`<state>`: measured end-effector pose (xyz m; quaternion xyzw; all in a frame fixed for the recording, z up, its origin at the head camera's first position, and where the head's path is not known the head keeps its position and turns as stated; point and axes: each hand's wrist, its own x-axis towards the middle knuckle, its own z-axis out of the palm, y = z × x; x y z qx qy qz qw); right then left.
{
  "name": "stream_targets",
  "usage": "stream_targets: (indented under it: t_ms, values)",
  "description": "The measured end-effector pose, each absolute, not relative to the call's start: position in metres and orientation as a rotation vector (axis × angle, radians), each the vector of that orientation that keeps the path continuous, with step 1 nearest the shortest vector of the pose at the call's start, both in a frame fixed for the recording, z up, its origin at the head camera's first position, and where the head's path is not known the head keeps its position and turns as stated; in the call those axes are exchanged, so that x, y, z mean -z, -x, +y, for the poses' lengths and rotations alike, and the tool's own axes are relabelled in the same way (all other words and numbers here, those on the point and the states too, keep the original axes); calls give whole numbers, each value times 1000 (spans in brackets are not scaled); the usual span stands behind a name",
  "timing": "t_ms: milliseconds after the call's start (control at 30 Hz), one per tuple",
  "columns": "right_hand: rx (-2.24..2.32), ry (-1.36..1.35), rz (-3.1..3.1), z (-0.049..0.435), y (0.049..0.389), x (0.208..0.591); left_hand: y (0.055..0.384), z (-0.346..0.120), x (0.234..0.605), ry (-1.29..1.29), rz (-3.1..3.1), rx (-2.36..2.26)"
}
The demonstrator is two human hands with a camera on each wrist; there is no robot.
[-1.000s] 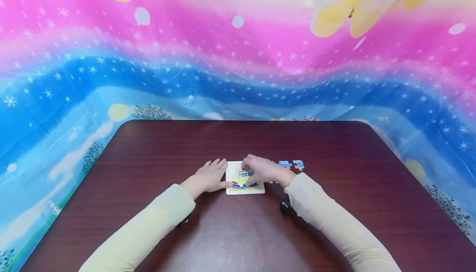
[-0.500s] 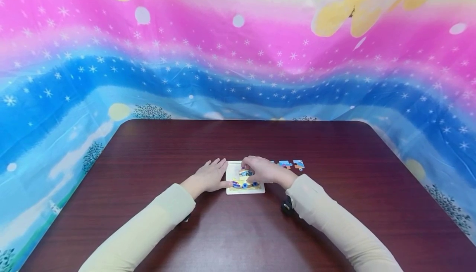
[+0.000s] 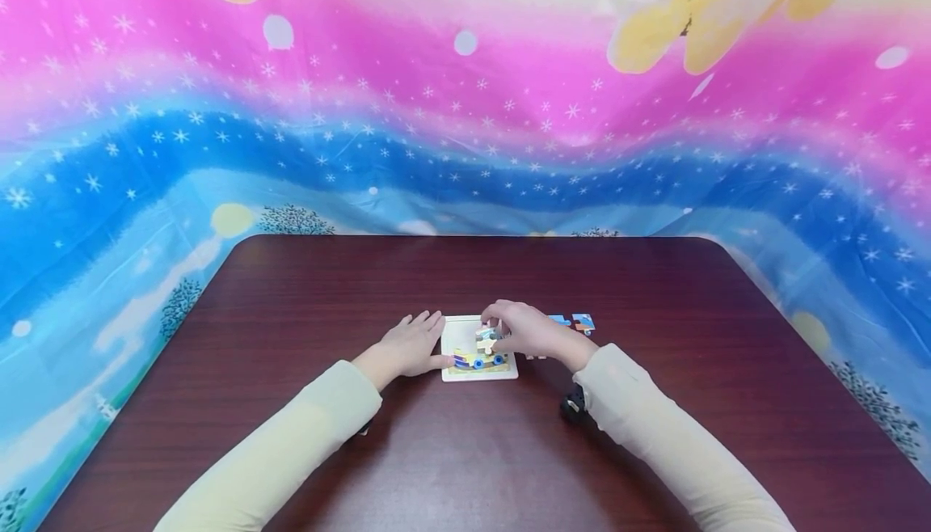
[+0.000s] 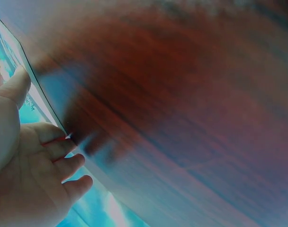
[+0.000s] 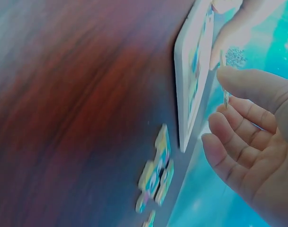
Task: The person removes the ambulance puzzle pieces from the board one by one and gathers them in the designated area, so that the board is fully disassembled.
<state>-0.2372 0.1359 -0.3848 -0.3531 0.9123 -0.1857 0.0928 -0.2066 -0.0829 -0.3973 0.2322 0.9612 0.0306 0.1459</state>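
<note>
A puzzle tray [image 3: 458,328] with a white rim lies on the table, its lower part filled with a yellow vehicle picture with blue wheels. My left hand [image 3: 412,346] rests flat at the tray's left side, thumb on the rim and fingers straight. Over the tray, my right hand [image 3: 527,330] pinches a puzzle piece [image 3: 486,339] between thumb and fingers. The right wrist view shows that piece [image 5: 226,98] edge-on and raised off the tray, mostly covered by the thumb.
Loose puzzle pieces [image 3: 583,323] lie right of the tray, partly hidden behind my right hand; several show in the right wrist view [image 5: 156,177]. The dark wooden table [image 3: 465,451] ends at a printed cloth backdrop [image 3: 465,184].
The right hand has lifted the puzzle piece off the picture, tilted it and shifted slightly right, exposing bare tray at the upper left. The left hand stays in place.
</note>
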Motion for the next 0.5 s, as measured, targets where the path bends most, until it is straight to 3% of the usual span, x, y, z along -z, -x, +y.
stream_targets:
  t_ms: [500]
  values:
    - [606, 1025, 2771, 181, 231, 381, 203, -84, 397, -693, 2796, -141]
